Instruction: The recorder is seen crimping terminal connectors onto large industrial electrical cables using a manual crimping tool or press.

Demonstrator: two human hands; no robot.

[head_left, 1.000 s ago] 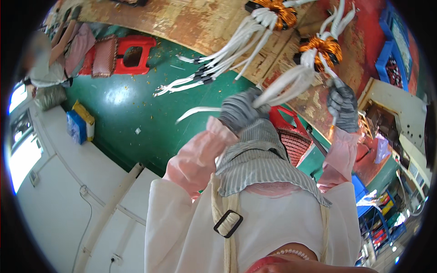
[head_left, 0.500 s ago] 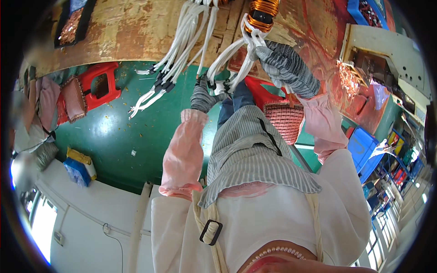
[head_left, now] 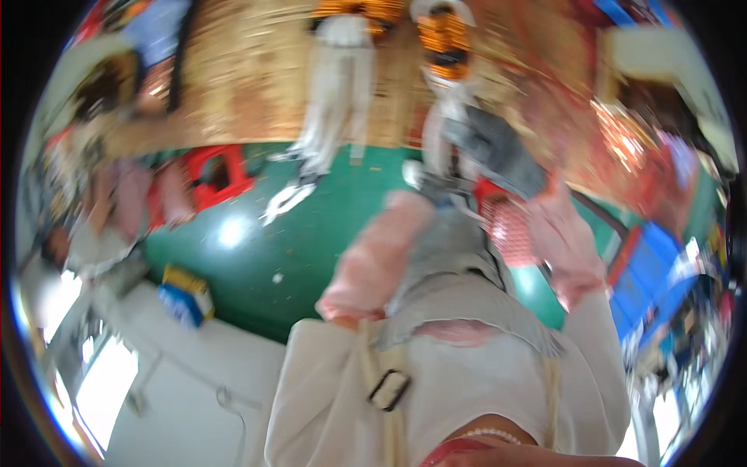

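Observation:
Motion blurs the whole head view. My right hand (head_left: 498, 149), in a grey knitted glove, is closed at the upper part of a bundle of white sleeved wires (head_left: 436, 136). These wires hang from an orange copper coil (head_left: 445, 43) with a dark band, on the workbench. My left hand (head_left: 442, 189), also gloved, is at the lower end of the same bundle, in front of my apron; its fingers are smeared. To the left, a second copper coil (head_left: 362, 11) lies with its own white wires (head_left: 336, 105) draping over the bench edge.
The worn wooden workbench (head_left: 249, 78) spans the top. Copper scraps (head_left: 622, 136) lie at its right. A red stool (head_left: 222, 179) and a seated person (head_left: 105, 198) are at the left. Blue bins (head_left: 654, 268) stand at the right, and a blue-and-yellow package (head_left: 187, 296) lies by the wall.
The view has shifted, so the bench and coils appear lower. My left hand has moved right, closer beneath my right hand. My right hand stays by the wire bundle.

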